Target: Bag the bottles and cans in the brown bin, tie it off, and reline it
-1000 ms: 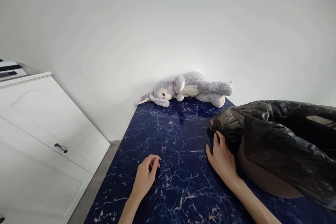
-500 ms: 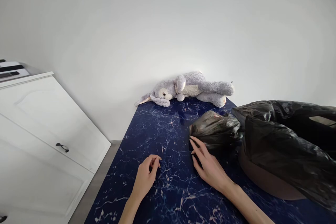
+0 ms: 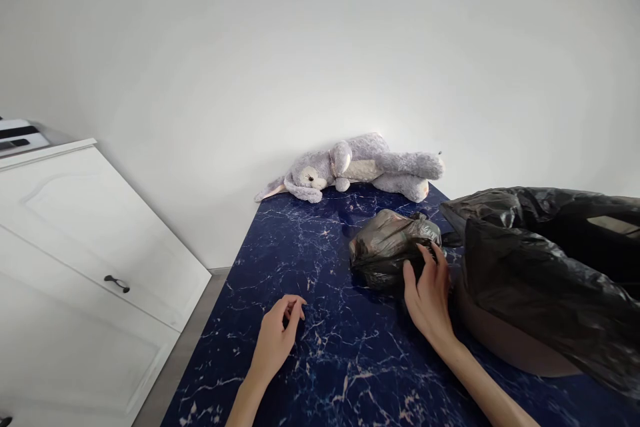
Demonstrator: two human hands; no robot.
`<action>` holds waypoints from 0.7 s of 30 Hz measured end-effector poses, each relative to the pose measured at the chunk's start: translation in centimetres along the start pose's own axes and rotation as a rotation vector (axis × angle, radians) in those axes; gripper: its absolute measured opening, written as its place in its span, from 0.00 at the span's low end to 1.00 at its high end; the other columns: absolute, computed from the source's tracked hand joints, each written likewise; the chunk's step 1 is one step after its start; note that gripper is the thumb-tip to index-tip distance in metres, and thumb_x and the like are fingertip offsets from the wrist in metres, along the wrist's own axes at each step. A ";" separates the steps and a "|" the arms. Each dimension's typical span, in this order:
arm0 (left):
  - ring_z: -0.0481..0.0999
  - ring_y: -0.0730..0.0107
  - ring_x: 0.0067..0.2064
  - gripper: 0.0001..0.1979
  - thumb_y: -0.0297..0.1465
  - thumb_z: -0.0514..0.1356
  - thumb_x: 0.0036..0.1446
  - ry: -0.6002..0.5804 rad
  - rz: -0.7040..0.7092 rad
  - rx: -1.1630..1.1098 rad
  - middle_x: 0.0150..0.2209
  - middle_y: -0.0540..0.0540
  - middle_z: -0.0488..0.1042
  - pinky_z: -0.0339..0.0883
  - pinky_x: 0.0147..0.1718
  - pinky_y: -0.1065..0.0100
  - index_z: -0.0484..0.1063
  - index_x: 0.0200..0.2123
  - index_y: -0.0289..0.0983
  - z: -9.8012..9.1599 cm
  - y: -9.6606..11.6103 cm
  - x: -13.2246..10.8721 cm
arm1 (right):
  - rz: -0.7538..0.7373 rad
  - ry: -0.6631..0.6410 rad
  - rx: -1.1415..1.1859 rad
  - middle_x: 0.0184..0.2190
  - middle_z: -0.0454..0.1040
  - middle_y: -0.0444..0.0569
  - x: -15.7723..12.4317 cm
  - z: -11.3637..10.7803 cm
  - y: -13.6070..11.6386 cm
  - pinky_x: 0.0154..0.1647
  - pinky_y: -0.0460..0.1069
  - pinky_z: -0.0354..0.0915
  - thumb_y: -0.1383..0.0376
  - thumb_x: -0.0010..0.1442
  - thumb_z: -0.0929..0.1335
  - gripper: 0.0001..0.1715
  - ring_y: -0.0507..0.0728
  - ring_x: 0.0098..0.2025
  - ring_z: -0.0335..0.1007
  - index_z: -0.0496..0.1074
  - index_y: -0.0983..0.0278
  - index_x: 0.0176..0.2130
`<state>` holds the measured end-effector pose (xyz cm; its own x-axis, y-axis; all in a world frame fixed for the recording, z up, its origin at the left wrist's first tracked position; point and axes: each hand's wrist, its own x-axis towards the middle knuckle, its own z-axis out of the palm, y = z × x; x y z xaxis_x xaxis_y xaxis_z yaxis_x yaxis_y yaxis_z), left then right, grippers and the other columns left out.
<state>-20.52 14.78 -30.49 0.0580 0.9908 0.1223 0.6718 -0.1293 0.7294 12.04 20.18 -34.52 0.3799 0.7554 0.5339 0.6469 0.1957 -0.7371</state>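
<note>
On the blue marble-patterned table (image 3: 280, 247) lies a small filled black plastic bag (image 3: 383, 247), its neck gathered toward the right. My right hand (image 3: 430, 297) is at the bag's right side, fingers apart and bent, fingertips touching the plastic without a visible grip. Loosely curled, my left hand (image 3: 280, 330) rests at the front left of the table, fingertips drawn together and nothing visible in them. Right of my right hand stands a round brown bin (image 3: 505, 337) lined with a large black bin bag (image 3: 530, 273), its mouth open.
A grey plush bunny (image 3: 360, 163) lies on its side along the table's back edge, against the white wall (image 3: 320, 47). At left, beyond a strip of floor (image 3: 193, 333), stands a white cabinet (image 3: 100, 227) with dark handles. A black-and-white object (image 3: 20, 137) sits on top of it.
My right hand has moved from the small bag's left front to its right side. The bag sits slightly further left and looks more compact. My left hand has stayed in place.
</note>
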 end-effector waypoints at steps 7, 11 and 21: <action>0.78 0.60 0.37 0.22 0.52 0.51 0.74 0.000 0.006 0.001 0.36 0.46 0.79 0.71 0.36 0.65 0.77 0.46 0.44 0.0 0.1 -0.1 | 0.074 -0.055 0.094 0.70 0.59 0.66 0.1 0.2 1.0 0.73 0.72 0.56 0.48 0.76 0.58 0.34 0.72 0.75 0.51 0.58 0.63 0.70; 0.78 0.61 0.36 0.22 0.52 0.51 0.74 -0.003 0.002 0.002 0.36 0.46 0.79 0.71 0.34 0.66 0.77 0.47 0.44 0.0 0.1 -0.1 | 0.076 -0.134 0.156 0.70 0.61 0.62 -0.1 -0.2 0.3 0.65 0.66 0.68 0.46 0.76 0.59 0.33 0.70 0.69 0.64 0.59 0.59 0.70; 0.79 0.59 0.37 0.24 0.53 0.50 0.73 0.002 0.002 0.011 0.36 0.45 0.80 0.72 0.34 0.65 0.77 0.46 0.44 -0.1 0.3 -0.1 | 0.087 -0.217 0.184 0.69 0.64 0.63 -0.6 0.2 0.1 0.57 0.65 0.73 0.47 0.76 0.60 0.30 0.69 0.61 0.72 0.63 0.59 0.68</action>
<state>-20.38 14.67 -30.24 0.0577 0.9905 0.1251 0.6794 -0.1308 0.7220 11.72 19.88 -35.02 0.2660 0.8863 0.3790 0.4801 0.2192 -0.8494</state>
